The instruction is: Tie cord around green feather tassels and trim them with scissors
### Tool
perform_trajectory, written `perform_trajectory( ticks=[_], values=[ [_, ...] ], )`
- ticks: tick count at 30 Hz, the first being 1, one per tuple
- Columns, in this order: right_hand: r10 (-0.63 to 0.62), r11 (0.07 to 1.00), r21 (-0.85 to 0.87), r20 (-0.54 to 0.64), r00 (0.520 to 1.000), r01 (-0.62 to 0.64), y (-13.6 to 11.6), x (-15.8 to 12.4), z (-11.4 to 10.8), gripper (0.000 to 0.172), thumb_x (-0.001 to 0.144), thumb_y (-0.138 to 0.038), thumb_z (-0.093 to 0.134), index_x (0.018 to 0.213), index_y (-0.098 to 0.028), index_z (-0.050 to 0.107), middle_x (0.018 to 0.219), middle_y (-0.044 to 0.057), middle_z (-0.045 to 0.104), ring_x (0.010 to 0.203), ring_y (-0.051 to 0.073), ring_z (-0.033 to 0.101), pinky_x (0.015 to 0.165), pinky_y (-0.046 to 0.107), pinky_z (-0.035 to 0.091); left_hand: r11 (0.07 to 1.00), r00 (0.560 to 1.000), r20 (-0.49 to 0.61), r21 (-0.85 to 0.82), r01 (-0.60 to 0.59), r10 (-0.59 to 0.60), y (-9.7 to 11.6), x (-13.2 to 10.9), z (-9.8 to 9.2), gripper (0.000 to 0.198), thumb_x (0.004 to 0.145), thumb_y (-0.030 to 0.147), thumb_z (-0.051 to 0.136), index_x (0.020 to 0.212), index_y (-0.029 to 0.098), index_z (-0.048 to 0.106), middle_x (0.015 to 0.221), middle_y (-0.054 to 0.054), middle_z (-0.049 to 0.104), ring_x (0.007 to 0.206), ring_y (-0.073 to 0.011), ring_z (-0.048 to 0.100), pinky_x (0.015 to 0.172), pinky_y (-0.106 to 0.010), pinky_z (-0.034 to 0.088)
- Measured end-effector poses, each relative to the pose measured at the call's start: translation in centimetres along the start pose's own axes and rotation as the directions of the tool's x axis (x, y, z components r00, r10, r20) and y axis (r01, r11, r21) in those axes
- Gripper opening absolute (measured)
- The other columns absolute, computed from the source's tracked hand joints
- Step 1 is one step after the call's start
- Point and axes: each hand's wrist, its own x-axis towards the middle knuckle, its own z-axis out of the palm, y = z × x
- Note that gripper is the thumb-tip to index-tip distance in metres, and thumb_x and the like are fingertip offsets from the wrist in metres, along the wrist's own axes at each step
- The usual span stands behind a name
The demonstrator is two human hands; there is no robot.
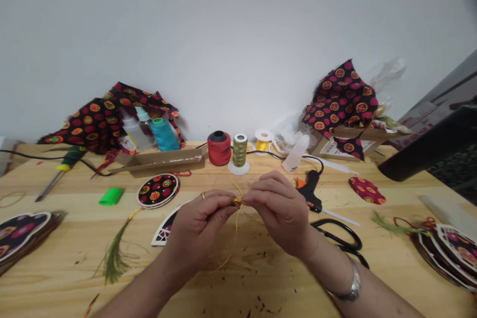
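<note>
My left hand (201, 216) pinches a small bundle of green thread with yellow cord (236, 231) at it. Opposite it, the fingertips of my right hand (281, 211) are closed on the yellow cord close to the bundle. Loose ends of the cord run up behind the fingers and hang down toward the table. Fingers hide most of the bundle. A fan-shaped piece with a white lattice edge (161, 236) lies partly under my left hand. To the left is a round patterned fabric piece (157, 191) with a green tassel (116, 253).
Behind my hands stand red (219, 149), olive (240, 153) and yellow spools (263, 144). A glue gun (313, 191) and black-handled scissors (341, 236) lie right. A screwdriver (61, 174), green plastic piece (111, 196) and cardboard tray (160, 161) are left. Stacked fabric pieces (443, 253) sit far right.
</note>
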Motion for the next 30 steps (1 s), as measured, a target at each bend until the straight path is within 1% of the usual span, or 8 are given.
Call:
perform_trajectory(
  ticks=[6, 13, 19, 24, 27, 30],
  values=[
    [-0.048, 0.997, -0.059, 0.017, 0.999, 0.049, 0.18, -0.17, -0.12, 0.017, 0.08, -0.002, 0.058, 0.084, -0.018, 0.064, 0.075, 0.002, 0.067, 0.071, 0.013, 0.055, 0.071, 0.032, 0.048, 1.0, 1.0, 0.004, 0.014, 0.014, -0.014, -0.28, -0.11, -0.05, 0.014, 0.078, 0.013, 0.061, 0.08, 0.023, 0.07, 0.082, 0.002, 0.072, 0.078, -0.0129, 0.066, 0.072, -0.021, 0.051],
    [-0.072, 0.987, -0.138, 0.044, 0.996, 0.077, 0.37, -0.35, -0.49, 0.019, 0.08, -0.004, 0.058, 0.086, -0.02, 0.066, 0.08, 0.003, 0.069, 0.078, 0.016, 0.054, 0.073, 0.033, 0.047, 0.996, 0.996, -0.002, -0.014, 0.088, -0.088, 0.05, 0.13, -0.17, 0.014, 0.078, 0.014, 0.06, 0.079, 0.024, 0.07, 0.083, 0.001, 0.073, 0.078, -0.0158, 0.066, 0.073, -0.026, 0.052],
    [-0.075, 0.985, -0.153, 0.054, 0.996, 0.082, 0.19, -0.31, -0.44, 0.02, 0.079, -0.004, 0.059, 0.087, -0.02, 0.067, 0.08, 0.002, 0.069, 0.078, 0.016, 0.054, 0.071, 0.032, 0.046, 0.998, 0.998, 0.035, -0.035, 0.053, -0.052, 0.33, 0.08, 0.07, 0.015, 0.078, 0.012, 0.06, 0.075, 0.024, 0.069, 0.078, 0.002, 0.072, 0.075, -0.0137, 0.066, 0.07, -0.022, 0.051],
    [-0.091, 0.983, -0.155, 0.054, 0.994, 0.098, 0.07, -0.28, -0.39, 0.018, 0.079, -0.005, 0.059, 0.087, -0.019, 0.066, 0.079, 0.002, 0.069, 0.077, 0.016, 0.053, 0.07, 0.032, 0.046, 0.996, 0.996, 0.028, -0.024, 0.083, -0.082, 0.33, 0.22, 0.0, 0.014, 0.078, 0.014, 0.06, 0.077, 0.024, 0.07, 0.079, 0.002, 0.072, 0.076, -0.0152, 0.066, 0.069, -0.024, 0.051],
    [-0.123, 0.975, -0.178, 0.084, 0.989, 0.136, 0.14, -0.29, -0.51, 0.018, 0.081, -0.005, 0.057, 0.088, -0.019, 0.065, 0.081, 0.003, 0.069, 0.079, 0.017, 0.053, 0.07, 0.033, 0.045, 0.995, 0.995, 0.014, -0.011, 0.095, -0.095, 0.21, 0.2, -0.13, 0.014, 0.078, 0.015, 0.06, 0.078, 0.024, 0.07, 0.081, 0.001, 0.073, 0.077, -0.0156, 0.065, 0.07, -0.025, 0.051],
    [-0.153, 0.96, -0.216, 0.125, 0.98, 0.177, 0.27, -0.3, -0.7, 0.017, 0.083, -0.006, 0.055, 0.091, -0.017, 0.064, 0.082, 0.004, 0.069, 0.081, 0.017, 0.053, 0.071, 0.034, 0.044, 0.998, 0.997, 0.024, 0.0, 0.068, -0.068, 0.18, 0.09, -0.18, 0.014, 0.079, 0.015, 0.059, 0.081, 0.024, 0.07, 0.084, 0.001, 0.073, 0.078, -0.015, 0.065, 0.072, -0.025, 0.051]
  ],
)
